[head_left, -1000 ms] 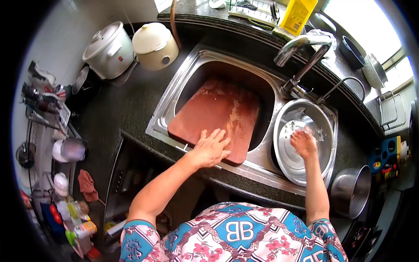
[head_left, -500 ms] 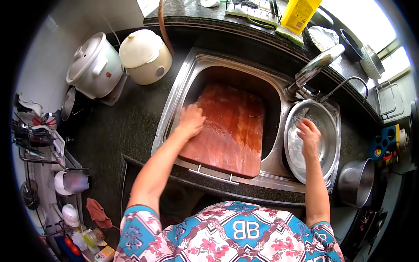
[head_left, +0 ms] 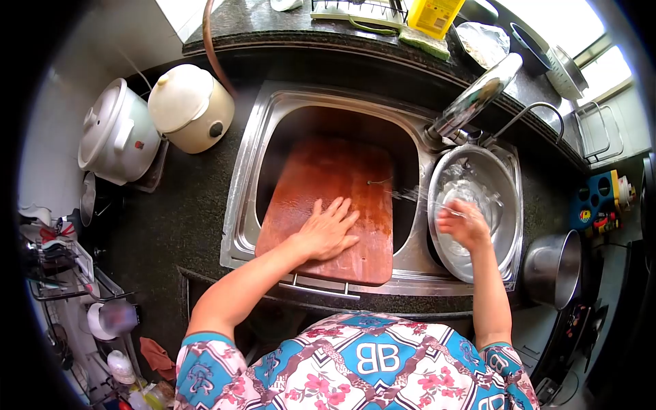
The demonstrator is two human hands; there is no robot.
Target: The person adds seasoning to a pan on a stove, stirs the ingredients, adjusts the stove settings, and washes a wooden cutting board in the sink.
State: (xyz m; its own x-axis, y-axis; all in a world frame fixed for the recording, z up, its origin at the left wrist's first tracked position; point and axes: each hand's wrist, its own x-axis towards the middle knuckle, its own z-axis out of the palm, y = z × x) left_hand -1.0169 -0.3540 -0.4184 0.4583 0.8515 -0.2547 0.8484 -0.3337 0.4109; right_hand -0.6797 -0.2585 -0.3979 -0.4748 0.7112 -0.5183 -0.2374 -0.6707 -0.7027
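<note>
A wet reddish-brown wooden board (head_left: 328, 198) leans in the left sink basin (head_left: 403, 225), its near edge over the front rim. My left hand (head_left: 328, 229) lies flat on the board's lower part with fingers spread. My right hand (head_left: 465, 224) is over a metal bowl (head_left: 507, 205) of water in the right basin, its fingers curled. Splashed water streaks from near this hand toward the board. Whether the right hand grips anything is too blurred to tell. The chrome faucet (head_left: 478, 96) stands behind, between the basins.
Two lidded cookers (head_left: 119, 133) (head_left: 190, 109) stand on the left counter. A steel pot (head_left: 555, 270) is right of the sink. Behind are a yellow bottle (head_left: 434, 15), a green sponge (head_left: 424, 41) and a dark pan (head_left: 529, 48). A dish rack (head_left: 75, 273) is at far left.
My left hand has moved from the board's left edge onto its lower middle. Water now flies between bowl and board near my right hand. The board looks wetter than a second ago. The view has shifted.
</note>
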